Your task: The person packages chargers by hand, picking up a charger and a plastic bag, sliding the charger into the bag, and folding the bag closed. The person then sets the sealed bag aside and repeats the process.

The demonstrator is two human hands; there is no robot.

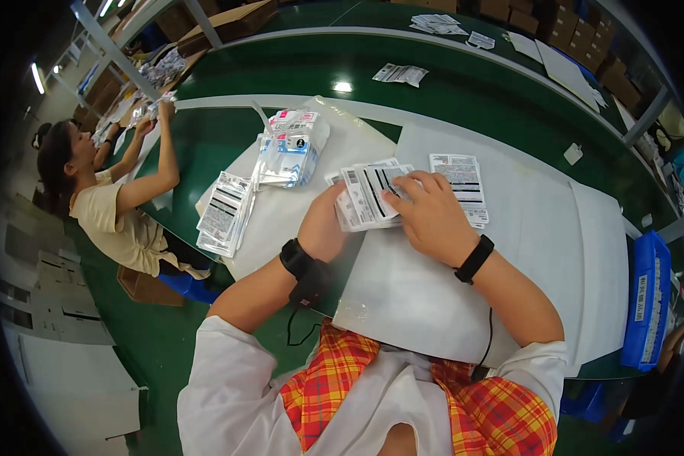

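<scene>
A fanned stack of flat white printed packets [366, 199], marked with black bars, lies between my two hands over the white-covered table. My left hand [324, 226] grips the stack's left edge, its fingertips partly hidden behind the packets. Across the upper right of the stack, my right hand [438, 218] has its bent fingers and thumb closed on the top packets. Just beyond that hand rests another pile of similar packets [460, 182]. Farther left lies a third pile [226, 213], beside a clear bag of pink, white and blue packs [290, 152].
White sheets [524, 266] cover much of the green table. A metal rail [463, 125] separates it from a green conveyor belt [281, 68] carrying a packet [400, 74]. At right stands a blue bin [646, 300]. A co-worker [121, 194] works at the far left.
</scene>
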